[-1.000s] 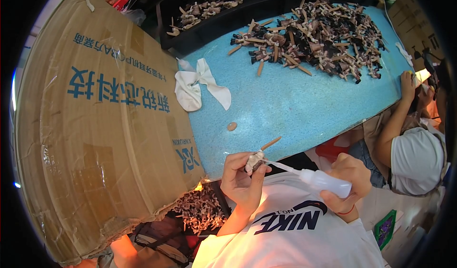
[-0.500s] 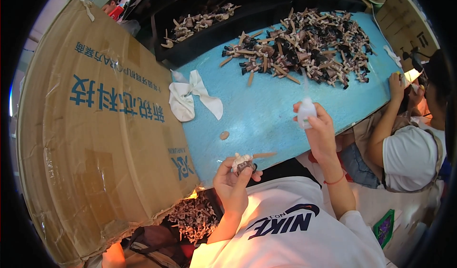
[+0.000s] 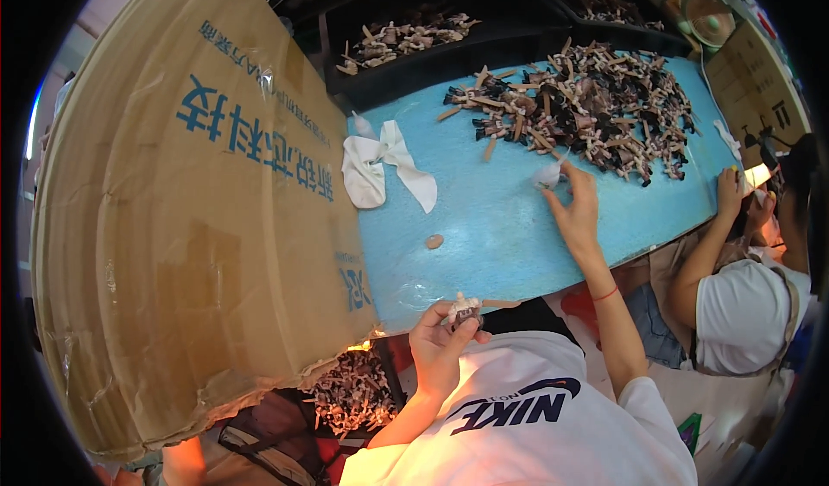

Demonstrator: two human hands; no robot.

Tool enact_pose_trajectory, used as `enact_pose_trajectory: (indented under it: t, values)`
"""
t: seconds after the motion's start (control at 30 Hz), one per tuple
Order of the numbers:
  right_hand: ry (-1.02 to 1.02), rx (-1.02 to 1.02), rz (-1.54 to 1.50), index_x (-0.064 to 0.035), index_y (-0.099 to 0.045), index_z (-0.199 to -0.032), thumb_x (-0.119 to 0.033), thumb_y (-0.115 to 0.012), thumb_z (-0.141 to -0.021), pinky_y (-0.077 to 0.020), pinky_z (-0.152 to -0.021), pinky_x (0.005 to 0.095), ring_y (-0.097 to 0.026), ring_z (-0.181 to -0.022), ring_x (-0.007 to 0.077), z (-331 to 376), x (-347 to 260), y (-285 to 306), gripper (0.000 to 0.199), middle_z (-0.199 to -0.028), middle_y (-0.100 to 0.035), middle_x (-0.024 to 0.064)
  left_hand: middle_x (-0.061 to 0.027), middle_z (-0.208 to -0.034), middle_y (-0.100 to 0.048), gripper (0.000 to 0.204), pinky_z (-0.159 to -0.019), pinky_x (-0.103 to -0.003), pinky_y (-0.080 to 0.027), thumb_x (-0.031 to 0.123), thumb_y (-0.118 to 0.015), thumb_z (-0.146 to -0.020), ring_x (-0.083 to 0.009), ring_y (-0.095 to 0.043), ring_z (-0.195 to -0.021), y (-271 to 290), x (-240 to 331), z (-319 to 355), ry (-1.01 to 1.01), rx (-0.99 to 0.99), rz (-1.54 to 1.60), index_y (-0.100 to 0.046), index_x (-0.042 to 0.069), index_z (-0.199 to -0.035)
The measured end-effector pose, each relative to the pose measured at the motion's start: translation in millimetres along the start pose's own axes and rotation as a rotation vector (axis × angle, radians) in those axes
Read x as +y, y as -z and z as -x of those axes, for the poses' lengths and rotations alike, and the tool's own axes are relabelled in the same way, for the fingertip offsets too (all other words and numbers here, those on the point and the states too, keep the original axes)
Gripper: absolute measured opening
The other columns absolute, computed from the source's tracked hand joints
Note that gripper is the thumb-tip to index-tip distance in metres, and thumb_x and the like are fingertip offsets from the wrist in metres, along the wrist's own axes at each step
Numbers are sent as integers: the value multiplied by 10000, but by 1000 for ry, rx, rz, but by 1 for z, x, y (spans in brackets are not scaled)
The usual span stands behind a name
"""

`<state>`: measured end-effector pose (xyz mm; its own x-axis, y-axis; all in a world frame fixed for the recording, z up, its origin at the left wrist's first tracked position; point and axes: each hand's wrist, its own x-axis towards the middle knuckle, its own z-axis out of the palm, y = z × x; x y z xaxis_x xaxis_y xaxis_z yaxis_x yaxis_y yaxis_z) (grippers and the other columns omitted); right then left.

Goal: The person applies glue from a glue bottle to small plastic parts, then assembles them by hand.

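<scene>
Pale knobbly figurine [image 3: 466,310] between fingertips

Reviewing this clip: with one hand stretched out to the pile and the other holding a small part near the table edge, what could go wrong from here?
1. The left hand pinches a small part right at the blue table edge; a loose grip could drop it off the edge.
2. The right hand sets a small white bottle beside the tangled pile of parts; it might tip or knock pieces.
3. The white cloth and a loose small piece lie where a returning arm could sweep them.
</scene>
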<state>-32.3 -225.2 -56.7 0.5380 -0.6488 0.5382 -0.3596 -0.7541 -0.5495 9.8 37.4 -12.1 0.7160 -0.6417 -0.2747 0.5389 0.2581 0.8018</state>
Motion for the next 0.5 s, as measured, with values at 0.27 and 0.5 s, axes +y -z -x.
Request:
enact_pose_trajectory:
  t: [0.27, 0.5]
  values:
    - [292, -340, -367, -41, -597, -947, -53, -669, -701, -461, -582, 357, -562, -732, 273, 24, -88, -12, 257, -782, -557, 93, -128, -910, -590, 118, -636, -316, -546, -44, -573, -809, -155, -586, -694, 13, 6, 8, -40, 53, 35, -535, -48, -920]
    - [392, -411, -192, -65, -641, -861, -130, -665, -737, -450, -517, 338, -562, -633, 238, 29, -102, -57, 143, -707, -546, 73, -127, -893, -587, 115, -643, -298, -543, -50, -557, -815, -152, -585, -712, 10, 12, 14, -81, 100, -7, -526, -52, -926]
